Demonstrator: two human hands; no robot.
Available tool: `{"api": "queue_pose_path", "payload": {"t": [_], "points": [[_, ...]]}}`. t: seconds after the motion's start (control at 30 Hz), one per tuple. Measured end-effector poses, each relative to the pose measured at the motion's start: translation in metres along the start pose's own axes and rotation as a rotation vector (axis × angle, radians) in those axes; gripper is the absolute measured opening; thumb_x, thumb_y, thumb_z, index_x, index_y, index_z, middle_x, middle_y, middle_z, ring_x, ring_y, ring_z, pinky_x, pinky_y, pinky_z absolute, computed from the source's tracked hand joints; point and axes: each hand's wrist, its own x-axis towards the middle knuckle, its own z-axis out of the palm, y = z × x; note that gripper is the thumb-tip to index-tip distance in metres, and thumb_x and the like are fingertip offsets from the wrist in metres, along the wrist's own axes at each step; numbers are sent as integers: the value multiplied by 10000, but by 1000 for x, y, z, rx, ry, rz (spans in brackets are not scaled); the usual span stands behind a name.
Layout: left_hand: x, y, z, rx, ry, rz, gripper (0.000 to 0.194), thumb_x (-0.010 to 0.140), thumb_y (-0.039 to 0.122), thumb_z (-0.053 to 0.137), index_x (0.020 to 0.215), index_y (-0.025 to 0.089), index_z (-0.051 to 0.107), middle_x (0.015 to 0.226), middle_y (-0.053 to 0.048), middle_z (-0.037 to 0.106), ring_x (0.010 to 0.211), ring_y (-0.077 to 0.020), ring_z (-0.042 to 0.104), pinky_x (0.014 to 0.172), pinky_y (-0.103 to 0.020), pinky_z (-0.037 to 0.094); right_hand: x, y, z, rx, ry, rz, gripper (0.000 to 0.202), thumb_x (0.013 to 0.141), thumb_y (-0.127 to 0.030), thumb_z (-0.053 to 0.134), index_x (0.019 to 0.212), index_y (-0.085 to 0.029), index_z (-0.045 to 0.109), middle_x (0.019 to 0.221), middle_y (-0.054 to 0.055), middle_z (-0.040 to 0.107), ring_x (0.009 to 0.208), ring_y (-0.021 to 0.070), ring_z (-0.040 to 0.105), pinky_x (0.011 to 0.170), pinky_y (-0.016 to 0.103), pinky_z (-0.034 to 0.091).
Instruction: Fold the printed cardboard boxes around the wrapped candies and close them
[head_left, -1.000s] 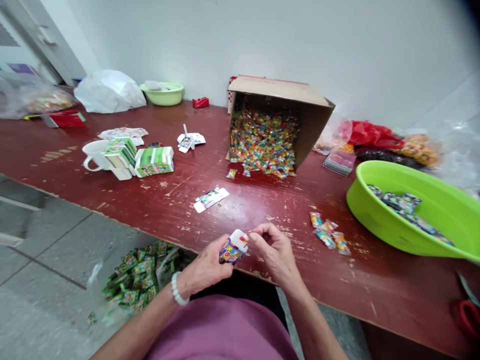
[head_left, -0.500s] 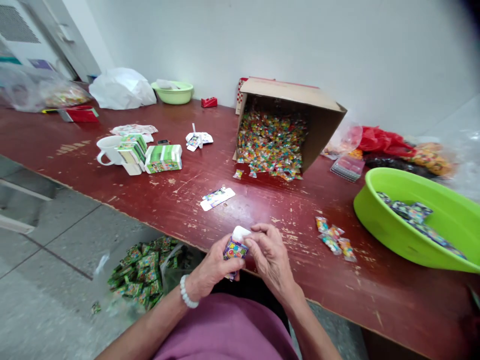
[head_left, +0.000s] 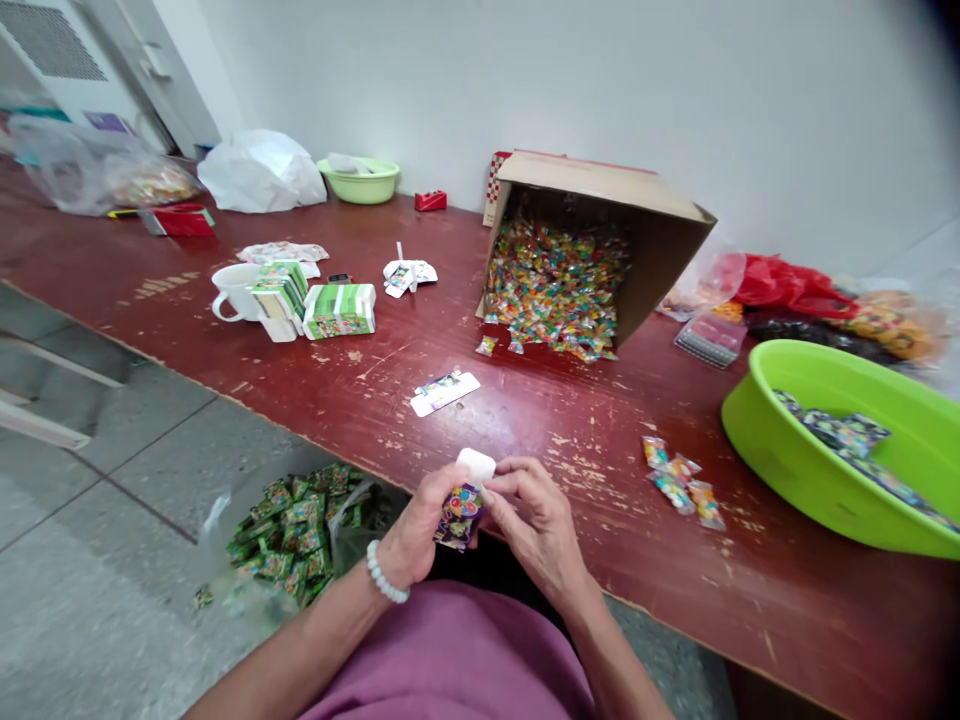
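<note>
In front of my body, my left hand (head_left: pixel 418 522) is closed around a small purple printed carton (head_left: pixel 459 512), which has a white flap standing up at its top. The fingers of my right hand (head_left: pixel 541 522) are pinched at the carton's upper right edge, beside the flap. What lies inside the carton is hidden. Farther in on the table is a flattened white carton (head_left: pixel 445 393). Several wrapped candies (head_left: pixel 681 482) lie in a loose group to the right of my hands.
A cardboard box (head_left: pixel 600 178) lies on its side, spilling wrapped candies (head_left: pixel 559 280). At the right is a green basin (head_left: pixel 757 440) with dark packets. Left are a white mug (head_left: pixel 238 293) and green carton stacks (head_left: pixel 341 310). A bag of green packets (head_left: pixel 292 535) sits below the table edge.
My left hand has tilted the carton and moved it slightly left, so its printed front shows more. The right fingers have stayed at its upper edge. The whole view has shifted a little.
</note>
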Motion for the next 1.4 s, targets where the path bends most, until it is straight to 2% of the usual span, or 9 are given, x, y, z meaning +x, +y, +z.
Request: {"api": "queue_pose_path", "payload": {"t": [0.1, 0.2, 0.37, 0.47, 0.7, 1.0, 1.2, 1.3, 1.4], "points": [[-2, -1, 1, 98, -40, 81, 363, 834, 502, 631, 895, 145, 646, 643, -7, 616, 496, -123, 559, 406, -207, 479, 6, 3, -2, 233, -96, 158, 129, 856, -312, 704, 789, -203, 692, 942, 45, 641, 721, 152, 650, 629, 266, 548], [-2, -2, 0, 105, -71, 69, 378, 844, 530, 630, 937, 164, 642, 658, -2, 616, 514, -126, 566, 407, -203, 483, 8, 8, 2, 467, -53, 334, 231, 804, -352, 762, 961, -234, 640, 805, -21, 637, 531, 122, 616, 509, 249, 520], [3, -2, -5, -55, -165, -116, 498, 914, 606, 475, 1108, 177, 637, 641, -20, 625, 469, -134, 567, 388, -223, 488, 8, 6, -2, 181, -128, 156, 155, 884, -362, 671, 875, -211, 704, 828, 28, 657, 665, 154, 666, 619, 263, 541], [5, 0, -3, -81, -148, -112, 490, 919, 577, 497, 1191, 190, 624, 650, -6, 614, 455, -121, 555, 369, -208, 476, 9, 1, -7, 62, -190, 69, 136, 907, -337, 644, 908, -226, 722, 973, 63, 692, 804, 177, 679, 690, 269, 547], [4, -3, 0, 58, -118, -68, 666, 900, 688, 424, 1231, 151, 641, 687, -51, 656, 510, -136, 587, 394, -193, 468, 17, 3, -1, 342, -200, 298, 150, 822, -326, 738, 842, -184, 695, 1044, 69, 737, 579, 121, 643, 544, 253, 534], [8, -10, -12, 226, -81, -40, 735, 865, 749, 411, 1004, 106, 740, 587, -52, 644, 429, -123, 549, 402, -208, 432, 21, 2, 7, 531, -126, 494, 262, 708, -373, 824, 713, -156, 678, 770, 58, 759, 473, 143, 623, 444, 257, 499], [4, -4, -9, 215, -65, -23, 579, 872, 655, 521, 857, 119, 740, 567, -48, 643, 441, -133, 567, 402, -209, 438, 15, -1, 4, 427, -195, 369, 203, 844, -379, 708, 789, -183, 699, 918, 62, 751, 535, 142, 628, 522, 288, 524], [4, 0, -7, 61, -38, -97, 425, 867, 542, 574, 845, 138, 706, 563, -23, 630, 420, -137, 557, 372, -218, 435, 6, -3, 2, 182, -188, 159, 122, 874, -336, 684, 916, -227, 720, 1062, 70, 716, 788, 195, 676, 731, 346, 556], [4, 2, -5, -121, -26, -203, 288, 844, 430, 595, 918, 164, 678, 641, 3, 644, 409, -113, 546, 350, -203, 426, -4, -1, 7, -78, -126, -27, 277, 812, -260, 754, 1084, -260, 701, 1145, 87, 674, 1082, 261, 603, 956, 426, 483]]}}
